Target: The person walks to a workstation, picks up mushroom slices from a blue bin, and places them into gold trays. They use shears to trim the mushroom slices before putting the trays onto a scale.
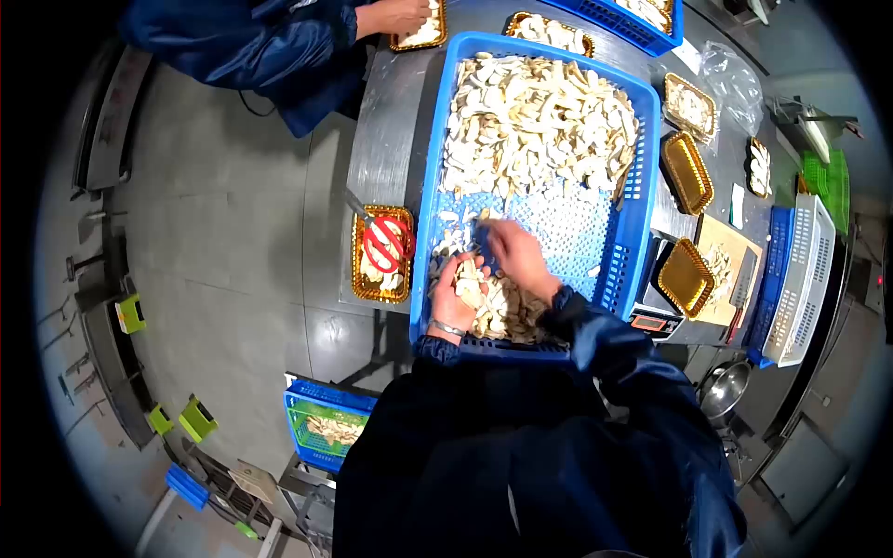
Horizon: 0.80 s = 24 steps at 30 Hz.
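Note:
A large blue crate (pixel 648 186) holds pale sliced mushrooms (pixel 535 121), heaped at its far end and in a smaller pile (pixel 507 312) at its near end. My left hand (pixel 455 296) is low in the near left part, palm up, its fingers curled round several mushroom slices. Just to its right and farther in, my right hand (pixel 516 253) reaches over the crate with fingers pinched together. A slice shows at its fingertips, slightly blurred. Left of the crate, red-handled scissors (pixel 383 246) lie across a gold tray (pixel 357 279) of slices.
A co-worker's hand (pixel 402 16) is over another gold tray (pixel 435 41) at the upper left. Right of the crate are empty gold trays (pixel 686 172), a scale (pixel 653 321), and a cutting board (pixel 739 244) with a knife (pixel 744 279). A blue crate (pixel 614 17) stands beyond.

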Each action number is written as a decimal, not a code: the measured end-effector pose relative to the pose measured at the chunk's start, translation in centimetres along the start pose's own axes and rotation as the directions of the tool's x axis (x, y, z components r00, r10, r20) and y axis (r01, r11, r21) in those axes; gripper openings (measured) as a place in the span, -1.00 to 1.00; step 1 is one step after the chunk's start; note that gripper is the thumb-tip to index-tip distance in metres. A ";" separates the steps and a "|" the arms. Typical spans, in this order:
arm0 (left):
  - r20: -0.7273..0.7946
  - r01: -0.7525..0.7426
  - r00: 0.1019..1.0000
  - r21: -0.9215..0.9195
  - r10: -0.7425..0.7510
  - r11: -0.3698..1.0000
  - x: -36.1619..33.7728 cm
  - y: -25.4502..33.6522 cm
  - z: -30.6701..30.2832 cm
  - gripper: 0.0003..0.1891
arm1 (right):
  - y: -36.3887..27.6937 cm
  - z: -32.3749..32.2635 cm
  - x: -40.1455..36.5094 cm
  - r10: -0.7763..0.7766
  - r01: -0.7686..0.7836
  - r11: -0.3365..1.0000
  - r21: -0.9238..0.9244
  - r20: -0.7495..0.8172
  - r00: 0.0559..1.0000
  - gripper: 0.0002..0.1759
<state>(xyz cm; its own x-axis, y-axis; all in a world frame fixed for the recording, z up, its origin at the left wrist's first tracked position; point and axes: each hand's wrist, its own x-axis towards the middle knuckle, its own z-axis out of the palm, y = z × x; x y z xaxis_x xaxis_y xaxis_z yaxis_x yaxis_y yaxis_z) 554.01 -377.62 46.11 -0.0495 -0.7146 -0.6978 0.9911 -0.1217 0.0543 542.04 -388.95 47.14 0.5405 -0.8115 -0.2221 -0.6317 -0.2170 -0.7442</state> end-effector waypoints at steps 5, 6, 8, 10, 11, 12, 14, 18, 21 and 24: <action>-0.013 0.017 1.000 0.058 -0.017 0.998 -0.8 0.5 0.0 -0.78 | 0.7 -3.4 6.4 -0.368 0.216 0.801 -0.558 -0.175 0.913 -0.36; -0.017 0.018 1.000 0.066 -0.017 0.998 -0.9 0.4 0.0 -0.79 | 1.1 -4.0 5.9 -0.392 0.273 0.780 -0.563 -0.099 0.915 -0.35; -0.026 0.038 0.999 0.058 -0.036 0.998 -0.9 0.4 -0.1 -0.80 | 2.4 -5.4 3.6 -0.360 0.355 0.825 -0.440 0.076 0.930 -0.39; 0.013 0.056 0.998 0.024 -0.057 0.998 -0.6 0.1 0.1 -0.80 | 2.3 -7.4 1.4 -0.375 0.400 0.874 -0.274 0.141 0.916 -0.43; 0.020 0.064 0.998 0.023 -0.064 0.998 -0.3 0.1 0.4 -0.80 | 3.2 -7.7 0.6 -0.361 0.360 0.907 -0.220 0.038 0.932 -0.42; 0.016 0.052 0.998 0.046 -0.053 0.998 -0.2 0.1 0.6 -0.80 | 4.3 -8.0 0.3 -0.293 0.275 0.942 -0.194 -0.071 0.954 -0.46; -0.003 0.053 0.999 0.068 -0.053 0.996 -0.2 0.1 0.5 -0.80 | 5.2 -8.3 -0.7 -0.062 0.036 0.995 -0.098 -0.283 0.957 -0.58; -0.084 0.080 0.994 0.067 -0.074 0.995 0.3 -0.2 -0.1 -0.78 | 8.4 -6.9 -2.4 0.332 -0.321 0.943 0.083 -0.206 0.921 -0.79; -0.065 0.100 0.993 0.082 -0.095 0.992 0.6 -0.5 0.2 -0.79 | 6.8 -4.7 -2.5 0.260 -0.290 0.953 -0.090 -0.250 0.933 -0.76; -0.070 0.104 0.993 0.109 -0.097 0.989 0.7 -1.4 0.8 -0.80 | 6.7 -3.9 -1.3 0.220 -0.269 0.942 -0.198 -0.241 0.945 -0.76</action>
<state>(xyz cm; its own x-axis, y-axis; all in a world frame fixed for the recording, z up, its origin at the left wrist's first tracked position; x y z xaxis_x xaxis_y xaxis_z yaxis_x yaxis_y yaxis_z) 552.50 -378.55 46.13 -0.1369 -0.6497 -0.7477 0.9611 -0.2699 0.0586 534.94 -391.52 44.90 0.2382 -0.9457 -0.2214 -0.8511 -0.0935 -0.5165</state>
